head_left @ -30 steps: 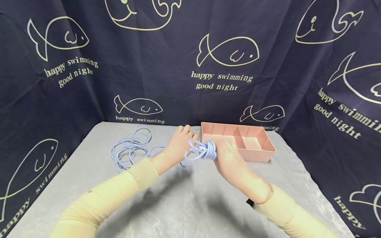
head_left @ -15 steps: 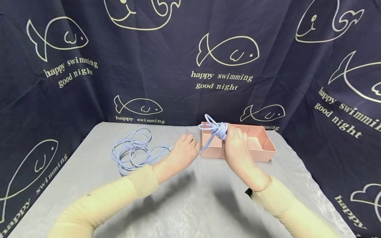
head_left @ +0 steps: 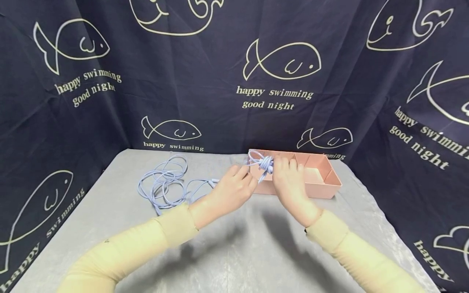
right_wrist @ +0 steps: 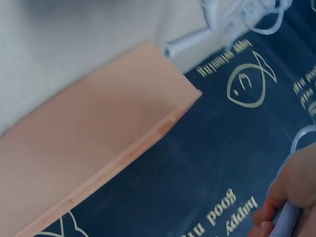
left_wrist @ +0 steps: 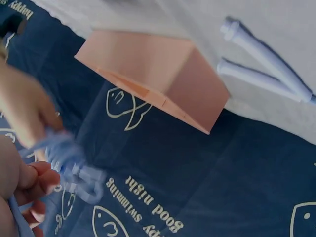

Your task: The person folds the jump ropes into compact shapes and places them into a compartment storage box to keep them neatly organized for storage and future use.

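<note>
A bundle of light-blue cord [head_left: 266, 163], wound into tight turns with loops sticking out, is held up in front of the box. My right hand [head_left: 289, 179] grips it from the right; in the right wrist view a thick blue piece [right_wrist: 287, 219] runs within its curled fingers. On the other side my left hand [head_left: 234, 188] is close to the bundle and pinches a cord strand [left_wrist: 19, 217]. The bundle [left_wrist: 64, 158] is blurred in the left wrist view. What lies inside either palm is hidden.
Loose light-blue cord coils [head_left: 165, 176] lie on the grey cloth-covered table [head_left: 227, 252], left of my hands. Two slim tube-like ends [left_wrist: 266, 58] lie near the left forearm. Behind my hands stands a pink divided box [head_left: 318, 190], before a dark fish-print curtain [head_left: 220, 81].
My right hand has moved up and right with the bundle, then slightly back left and down. The left hand has shifted right, up to the bundle. The loose coils barely moved.
</note>
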{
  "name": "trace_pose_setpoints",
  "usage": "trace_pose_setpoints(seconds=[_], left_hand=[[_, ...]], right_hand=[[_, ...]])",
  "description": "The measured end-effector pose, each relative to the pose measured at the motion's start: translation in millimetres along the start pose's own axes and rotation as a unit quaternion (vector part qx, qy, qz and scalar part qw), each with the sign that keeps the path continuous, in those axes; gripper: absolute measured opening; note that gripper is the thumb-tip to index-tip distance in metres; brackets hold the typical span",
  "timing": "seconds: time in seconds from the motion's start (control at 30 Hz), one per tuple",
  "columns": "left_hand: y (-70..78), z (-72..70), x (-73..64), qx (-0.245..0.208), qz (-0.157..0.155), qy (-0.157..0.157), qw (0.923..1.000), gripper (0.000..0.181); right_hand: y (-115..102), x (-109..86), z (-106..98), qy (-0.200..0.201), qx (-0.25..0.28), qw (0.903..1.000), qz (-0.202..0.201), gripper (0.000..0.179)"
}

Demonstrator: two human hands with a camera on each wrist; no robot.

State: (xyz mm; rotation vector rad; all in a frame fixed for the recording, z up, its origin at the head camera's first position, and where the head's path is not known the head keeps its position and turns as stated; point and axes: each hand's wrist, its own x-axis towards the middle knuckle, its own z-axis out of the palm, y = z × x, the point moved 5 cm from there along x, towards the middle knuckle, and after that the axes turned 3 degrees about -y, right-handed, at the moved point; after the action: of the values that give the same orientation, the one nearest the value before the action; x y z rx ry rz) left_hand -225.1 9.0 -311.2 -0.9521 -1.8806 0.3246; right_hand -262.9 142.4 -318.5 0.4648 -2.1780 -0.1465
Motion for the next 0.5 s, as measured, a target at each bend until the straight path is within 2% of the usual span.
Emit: trace_pose_setpoints(seconds=[0.1, 0.23, 0.37, 0.5], left_hand=[[-3.4, -4.4, 6.5, 0.005, 0.013, 0.026, 0.9996, 0.018], [-9.6, -6.6, 11.8, 0.001, 0.012, 0.028, 0.9995, 0.018], [-16.2, -2.1, 11.8, -0.021, 0.002, 0.006, 0.9998, 0.012], [-23.3, 7.2, 8.6, -0.042, -0.003, -0.025, 0.9988, 0.009]], right_hand=[[-8.1, -8.6, 5.9, 0.013, -0.016, 0.9988, -0.044, 0.023], [-20.1, -18.1, 8.5, 0.022, -0.029, 0.9937, -0.106, 0.020], [-29.3, -26.5, 8.0, 0.001, -0.013, 0.9855, -0.169, 0.018], [-37.5, -35.1, 4.4, -0.028, 0.005, 0.9706, -0.239, 0.023]])
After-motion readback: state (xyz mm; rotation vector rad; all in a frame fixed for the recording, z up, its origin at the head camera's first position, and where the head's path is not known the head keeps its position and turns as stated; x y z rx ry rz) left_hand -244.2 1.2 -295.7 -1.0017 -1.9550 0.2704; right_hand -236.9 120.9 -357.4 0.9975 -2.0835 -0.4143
